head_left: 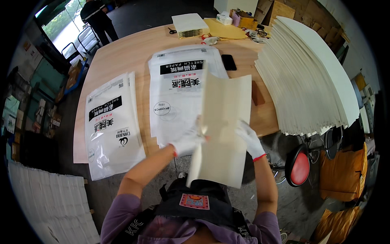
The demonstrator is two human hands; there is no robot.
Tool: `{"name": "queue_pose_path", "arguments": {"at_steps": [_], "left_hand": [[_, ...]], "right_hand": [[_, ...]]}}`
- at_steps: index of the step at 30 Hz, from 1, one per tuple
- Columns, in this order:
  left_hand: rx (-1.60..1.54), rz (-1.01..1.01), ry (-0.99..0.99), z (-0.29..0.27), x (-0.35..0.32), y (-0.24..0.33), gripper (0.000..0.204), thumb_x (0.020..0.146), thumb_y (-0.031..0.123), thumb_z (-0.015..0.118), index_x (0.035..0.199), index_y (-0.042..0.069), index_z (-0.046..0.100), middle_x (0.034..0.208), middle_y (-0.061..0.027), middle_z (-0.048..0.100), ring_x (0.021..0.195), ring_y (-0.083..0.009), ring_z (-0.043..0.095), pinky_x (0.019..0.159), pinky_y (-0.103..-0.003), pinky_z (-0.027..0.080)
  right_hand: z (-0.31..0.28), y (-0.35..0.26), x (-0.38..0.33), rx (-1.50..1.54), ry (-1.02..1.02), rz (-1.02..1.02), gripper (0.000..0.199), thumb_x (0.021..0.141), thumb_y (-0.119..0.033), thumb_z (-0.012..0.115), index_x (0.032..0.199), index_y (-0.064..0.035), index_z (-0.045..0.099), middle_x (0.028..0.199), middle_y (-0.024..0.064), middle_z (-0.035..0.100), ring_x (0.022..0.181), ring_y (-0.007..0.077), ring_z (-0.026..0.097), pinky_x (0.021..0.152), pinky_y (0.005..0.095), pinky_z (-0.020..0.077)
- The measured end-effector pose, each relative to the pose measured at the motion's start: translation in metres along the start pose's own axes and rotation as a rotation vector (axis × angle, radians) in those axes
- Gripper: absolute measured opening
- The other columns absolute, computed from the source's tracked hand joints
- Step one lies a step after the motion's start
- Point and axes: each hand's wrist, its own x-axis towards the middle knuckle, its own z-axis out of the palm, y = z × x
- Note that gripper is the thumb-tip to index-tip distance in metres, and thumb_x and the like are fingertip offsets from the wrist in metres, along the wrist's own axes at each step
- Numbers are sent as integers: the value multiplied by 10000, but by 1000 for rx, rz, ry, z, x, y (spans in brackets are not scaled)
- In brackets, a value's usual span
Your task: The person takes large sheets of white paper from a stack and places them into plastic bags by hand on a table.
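The white-gloved right hand [248, 139] (red-trimmed at the wrist) pinches the right edge of the curved cream paper [225, 134]. The left hand [187, 142] meets the left edge; blur prevents telling its grip. The paper spans the near edge of the table [118, 55], right of the printed plastic bags [176, 110].

Smooth paper [226, 134], glossy plastic bags [114, 151]
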Motion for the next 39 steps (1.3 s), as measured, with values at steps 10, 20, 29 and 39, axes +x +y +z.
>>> {"name": "queue_pose_path", "arguments": {"at_steps": [10,20,29,39], "left_hand": [[622,234,458,123,31,4,1044,726,531,667,1456,-56,207,1502,-321,152,1380,-495,145,1013,-636,280],[422,278,485,12,61,-41,527,767,369,725,1187,81,591,1253,-168,559,1203,-298,518,921,-386,465],[555,89,287,-52,116,-89,204,766,351,696,898,196,718,1085,-78,635,1043,-303,594,875,-418,477],[670,132,257,-53,124,-81,196,840,346,634,900,181,721,1039,-82,670,974,-285,632,797,-411,505]], "right_hand": [[53,-49,-5,-731,109,180,539,816,-492,685,1119,-46,684,1034,196,700,993,314,666,854,369,499],[-5,-45,-24,-697,224,-43,476,866,-450,656,1036,-8,696,811,144,705,723,235,662,694,348,495],[17,-144,-86,-871,170,-120,316,863,-259,682,1000,27,670,799,156,679,703,206,656,658,326,505],[9,-132,-114,-897,45,-172,300,850,-265,683,1030,-24,691,899,173,690,774,322,690,673,367,535]]}}
